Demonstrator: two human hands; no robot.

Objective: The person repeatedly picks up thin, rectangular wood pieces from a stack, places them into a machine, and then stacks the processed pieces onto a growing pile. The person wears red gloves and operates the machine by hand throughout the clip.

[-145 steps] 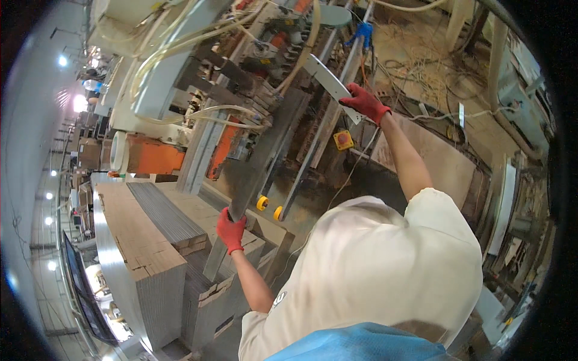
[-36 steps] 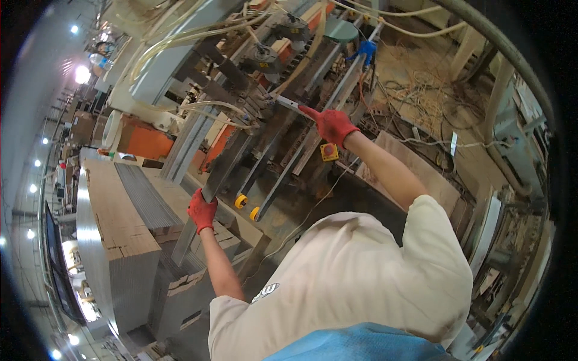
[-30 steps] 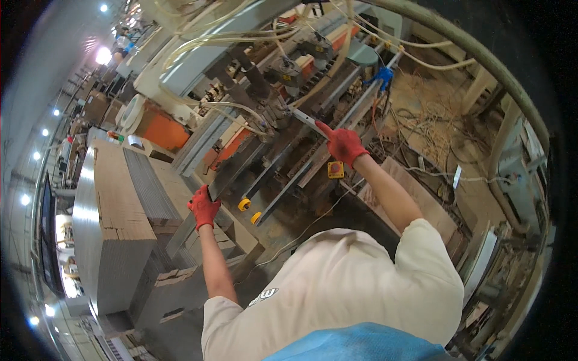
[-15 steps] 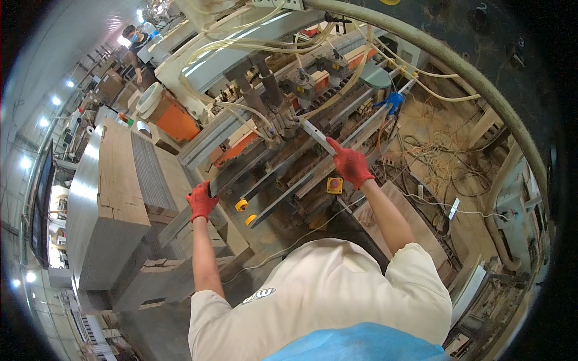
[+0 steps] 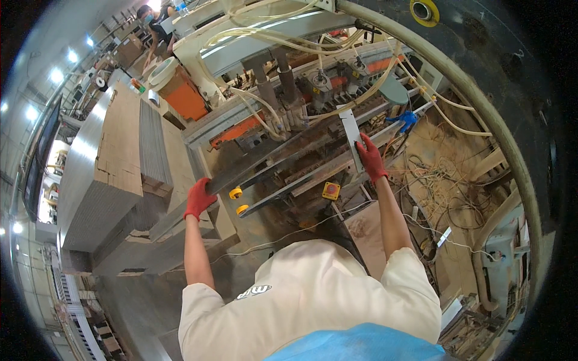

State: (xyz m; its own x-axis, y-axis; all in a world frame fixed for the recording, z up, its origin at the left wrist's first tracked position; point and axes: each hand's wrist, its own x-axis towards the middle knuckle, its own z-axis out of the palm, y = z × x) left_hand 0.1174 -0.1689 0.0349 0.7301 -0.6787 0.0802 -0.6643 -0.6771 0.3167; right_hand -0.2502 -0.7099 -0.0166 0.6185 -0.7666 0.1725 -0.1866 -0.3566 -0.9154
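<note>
My left hand (image 5: 200,198), in a red glove, is closed at the near end of a long dark grey board (image 5: 241,169) that slants up to the right over the machine bed. Beyond its fingers, two rails with yellow round end caps (image 5: 235,193) stick out toward me. My right hand (image 5: 371,157), also red-gloved, grips a narrow pale grey strip (image 5: 349,130) with small notches along it. The strip stands steeply tilted over the rails, its far end near the machine's upright cylinders (image 5: 287,83). The palm sides of both hands are hidden.
Stacked grey panels (image 5: 99,180) fill the left side. An orange bucket (image 5: 183,96) stands behind them. A red-and-yellow stop button (image 5: 330,191) sits before the rails, and a blue glove or rag (image 5: 404,122) lies at their right end. Tangled cords (image 5: 445,186) cover the right. Another person (image 5: 158,29) is far left.
The strip in my right hand has swung more upright and shifted right with the hand. My left hand has turned, its fingers more wrapped. The whole view has shifted a little.
</note>
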